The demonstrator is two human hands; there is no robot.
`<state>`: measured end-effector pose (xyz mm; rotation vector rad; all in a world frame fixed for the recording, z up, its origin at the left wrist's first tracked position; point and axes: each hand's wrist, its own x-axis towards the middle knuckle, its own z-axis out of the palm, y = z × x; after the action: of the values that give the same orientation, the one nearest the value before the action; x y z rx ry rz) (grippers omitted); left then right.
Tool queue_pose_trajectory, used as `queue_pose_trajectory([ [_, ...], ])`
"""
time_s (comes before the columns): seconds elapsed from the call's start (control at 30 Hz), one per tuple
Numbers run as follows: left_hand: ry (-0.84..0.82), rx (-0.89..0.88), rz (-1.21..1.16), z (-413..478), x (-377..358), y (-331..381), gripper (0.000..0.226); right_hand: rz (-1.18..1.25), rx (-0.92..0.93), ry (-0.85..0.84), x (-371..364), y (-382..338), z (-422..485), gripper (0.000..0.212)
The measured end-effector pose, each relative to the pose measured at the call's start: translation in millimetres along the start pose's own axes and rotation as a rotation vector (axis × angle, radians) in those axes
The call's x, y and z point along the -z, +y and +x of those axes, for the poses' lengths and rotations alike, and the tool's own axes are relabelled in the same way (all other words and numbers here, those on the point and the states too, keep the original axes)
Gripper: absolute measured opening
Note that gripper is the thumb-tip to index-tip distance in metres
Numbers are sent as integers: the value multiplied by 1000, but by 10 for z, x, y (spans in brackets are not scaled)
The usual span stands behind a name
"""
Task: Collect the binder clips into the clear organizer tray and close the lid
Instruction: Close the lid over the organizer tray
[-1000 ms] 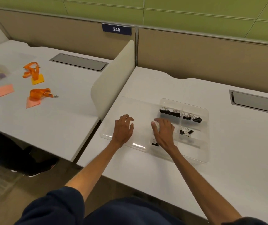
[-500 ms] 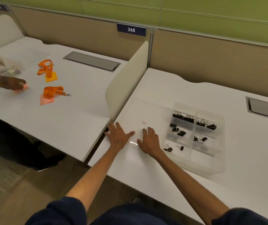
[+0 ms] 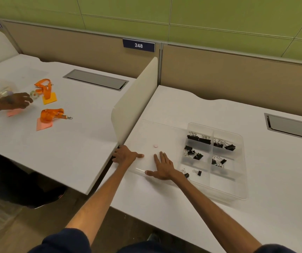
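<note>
Just right of my right hand (image 3: 162, 167) sits the clear organizer tray (image 3: 245, 179), binder clips (image 3: 199, 140) inside. Right hand flat, fingers straight, on the open lid (image 3: 157, 130); left hand (image 3: 126, 156) spread at its left edge.

We take the cream desk divider (image 3: 135, 99) as the reference. Above its far end, a blue number plate (image 3: 138, 45) on the tan partition reads 248. Left of the divider is a neighbouring white desk (image 3: 55, 152) with a grey cable hatch (image 3: 96, 79). One orange lanyard (image 3: 44, 86) lies on an orange note (image 3: 50, 99), and a second lanyard (image 3: 50, 114) on a pink note (image 3: 43, 126). Farther left we see another person's hand (image 3: 17, 100). Well right of the divider is a second hatch (image 3: 292, 125).
</note>
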<state>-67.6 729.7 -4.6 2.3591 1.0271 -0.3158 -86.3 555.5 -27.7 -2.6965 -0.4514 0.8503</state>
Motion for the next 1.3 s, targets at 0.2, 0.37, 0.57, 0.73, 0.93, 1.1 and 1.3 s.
queue_pose_trajectory([
  [0.2, -48, 59, -613, 152, 273, 59, 47, 230, 1, 71, 181, 0, -29, 88],
  [0.37, -199, 71, -933, 132, 487, 203, 25, 463, 22, 108, 493, 34, -85, 76],
  [0.57, -661, 107, -1241, -125, 750, 370, 10, 704, 125, 85, 914, -112, -408, 87],
  [0.73, -833, -67, -1260, -539, 864, 684, 30, 966, 132, 178, 1331, -135, -610, 76],
  [0.93, -968, -265, -1198, -872, 639, 1024, 50, 1140, 31, 291, 1671, 0, -805, 81],
  [1.1, -1055, -385, -1050, -999, 384, 1120, 40, 1069, -99, 508, 1658, 152, -882, 50],
  [1.3, -560, -282, -754, -836, -62, 958, 39, 1185, -107, 745, 1561, 415, -983, 28],
])
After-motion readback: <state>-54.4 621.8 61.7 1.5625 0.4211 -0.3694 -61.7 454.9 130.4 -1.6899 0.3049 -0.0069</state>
